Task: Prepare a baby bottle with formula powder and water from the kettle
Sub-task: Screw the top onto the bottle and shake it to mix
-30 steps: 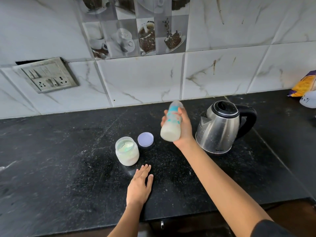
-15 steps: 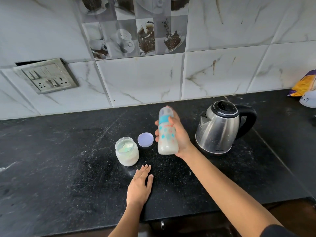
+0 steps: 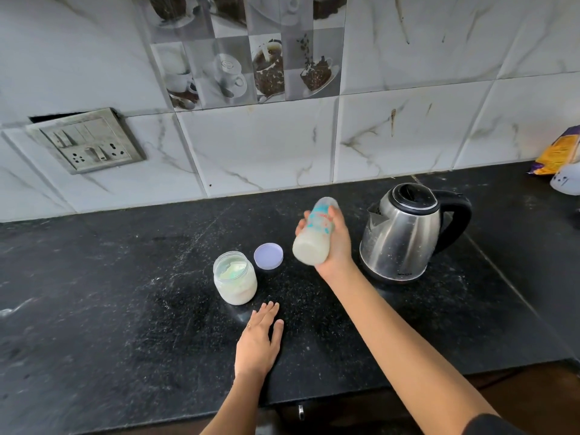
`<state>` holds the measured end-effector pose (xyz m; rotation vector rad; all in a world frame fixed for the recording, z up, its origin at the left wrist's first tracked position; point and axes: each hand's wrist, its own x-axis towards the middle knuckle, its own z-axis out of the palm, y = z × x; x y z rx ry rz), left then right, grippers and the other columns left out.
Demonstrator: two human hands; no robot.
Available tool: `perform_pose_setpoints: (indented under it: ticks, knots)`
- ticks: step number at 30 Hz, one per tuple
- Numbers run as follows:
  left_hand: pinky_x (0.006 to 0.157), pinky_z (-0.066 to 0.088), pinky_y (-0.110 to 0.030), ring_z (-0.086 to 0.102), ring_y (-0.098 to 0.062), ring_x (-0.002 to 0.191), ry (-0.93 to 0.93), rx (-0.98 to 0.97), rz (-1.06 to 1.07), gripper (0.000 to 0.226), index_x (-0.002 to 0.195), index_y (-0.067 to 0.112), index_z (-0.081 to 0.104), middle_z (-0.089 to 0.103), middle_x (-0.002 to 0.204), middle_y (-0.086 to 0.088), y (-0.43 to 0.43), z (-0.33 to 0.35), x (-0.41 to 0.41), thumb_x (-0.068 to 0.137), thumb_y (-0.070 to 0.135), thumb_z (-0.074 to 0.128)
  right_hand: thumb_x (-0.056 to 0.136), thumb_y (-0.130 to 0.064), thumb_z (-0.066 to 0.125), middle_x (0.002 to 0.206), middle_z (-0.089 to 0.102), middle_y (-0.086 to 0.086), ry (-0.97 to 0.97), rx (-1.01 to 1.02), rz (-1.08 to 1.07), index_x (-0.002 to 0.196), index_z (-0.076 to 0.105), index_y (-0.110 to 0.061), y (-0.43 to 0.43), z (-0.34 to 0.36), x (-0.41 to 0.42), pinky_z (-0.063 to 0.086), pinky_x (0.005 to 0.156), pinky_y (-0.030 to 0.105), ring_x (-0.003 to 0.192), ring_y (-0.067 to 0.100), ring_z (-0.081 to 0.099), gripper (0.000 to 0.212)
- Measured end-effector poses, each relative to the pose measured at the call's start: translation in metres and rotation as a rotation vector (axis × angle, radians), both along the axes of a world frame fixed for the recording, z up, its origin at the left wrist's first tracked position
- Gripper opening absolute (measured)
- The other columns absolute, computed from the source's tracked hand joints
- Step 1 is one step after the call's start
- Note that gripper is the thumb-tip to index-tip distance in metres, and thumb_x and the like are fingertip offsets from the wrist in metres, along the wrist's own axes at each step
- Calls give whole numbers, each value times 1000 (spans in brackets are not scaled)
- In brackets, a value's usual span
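My right hand (image 3: 337, 246) grips a baby bottle (image 3: 315, 233) holding milky liquid, lifted above the black counter and tilted with its top away from me. The bottle has blue and pink print and a clear cap. Just right of it stands a steel kettle (image 3: 405, 233) with a black lid and handle. An open jar of white formula powder (image 3: 234, 277) sits to the left, with its lilac lid (image 3: 268, 256) lying beside it. My left hand (image 3: 259, 337) rests flat on the counter in front of the jar, fingers together, holding nothing.
The black stone counter (image 3: 110, 293) meets a marble-tiled wall with a switch and socket plate (image 3: 88, 141) at the left. A yellow packet (image 3: 557, 150) and a white object (image 3: 566, 180) lie at the far right. The counter's front edge runs below my arms.
My right hand swung the bottle from tilted to nearly upright and lower, then back up to tilted. The left hand, jar, lid and kettle stayed put.
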<state>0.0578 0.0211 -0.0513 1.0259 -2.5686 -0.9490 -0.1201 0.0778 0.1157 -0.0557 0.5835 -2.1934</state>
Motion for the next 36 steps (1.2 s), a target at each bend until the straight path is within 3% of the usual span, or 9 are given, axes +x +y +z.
perform_pose_setpoints:
  ticks: [2, 6, 8, 11, 16, 21, 26, 31, 36]
  knots:
    - [112, 28, -29, 18, -11, 145, 5, 1, -1, 43, 141, 37, 42, 34, 150, 16, 0, 0, 0, 98, 42, 43, 96, -34, 48, 89, 56, 10, 10, 12, 72, 129, 43, -16, 5, -3, 0, 54, 56, 29, 62, 21, 59, 38]
    - [112, 29, -30, 19, -11, 144, 13, 7, -3, 42, 140, 37, 43, 35, 150, 16, 0, 0, 0, 98, 42, 43, 83, -26, 60, 93, 63, 12, 360, 55, 259, 137, 43, -34, 22, -11, 22, 53, 56, 33, 64, 25, 61, 57]
    - [113, 28, -30, 19, -11, 144, 8, 3, -3, 43, 140, 37, 42, 34, 150, 16, 0, 0, -1, 98, 42, 43, 83, -29, 60, 91, 59, 12, 186, 43, 142, 140, 39, -23, 15, -6, 12, 53, 54, 30, 61, 23, 60, 61]
    - [114, 26, -29, 18, -11, 145, 9, -2, -9, 43, 141, 36, 42, 34, 150, 16, -1, 0, -1, 98, 41, 43, 92, -32, 51, 89, 57, 10, -85, -18, -1, 125, 45, -14, 11, 0, -6, 55, 54, 27, 60, 21, 60, 38]
    - [113, 27, -29, 18, -10, 145, 15, 5, -8, 42, 140, 36, 42, 34, 150, 16, 0, -1, 0, 98, 41, 43, 86, -27, 55, 91, 61, 13, 291, 37, 214, 132, 45, -30, 28, -8, 18, 53, 55, 32, 63, 24, 61, 47]
    - [115, 25, -28, 18, -10, 145, 17, -3, -10, 43, 141, 35, 43, 34, 150, 16, 0, -1, -1, 99, 41, 42, 95, -32, 50, 87, 56, 11, -108, 16, -22, 142, 39, -17, 12, 6, -8, 56, 54, 28, 64, 22, 58, 50]
    - [115, 26, -28, 19, -10, 144, 28, 0, -9, 42, 140, 36, 43, 35, 150, 16, -1, -4, 0, 98, 41, 43, 87, -29, 53, 89, 62, 12, 253, 102, 223, 140, 38, -26, 37, -8, 11, 53, 54, 31, 61, 23, 60, 55]
    - [114, 26, -28, 19, -10, 144, 22, -9, -5, 42, 140, 36, 43, 35, 150, 16, -1, -4, 0, 98, 41, 43, 94, -34, 50, 90, 56, 10, -126, 48, -2, 136, 42, -15, 26, -3, -9, 55, 55, 26, 65, 21, 58, 47]
    - [113, 25, -27, 20, -10, 144, 24, -12, -5, 42, 140, 36, 44, 36, 150, 15, 0, -4, -1, 98, 40, 43, 89, -30, 50, 90, 61, 11, 207, 101, 142, 133, 43, -26, 40, -2, 4, 54, 54, 29, 61, 22, 60, 45]
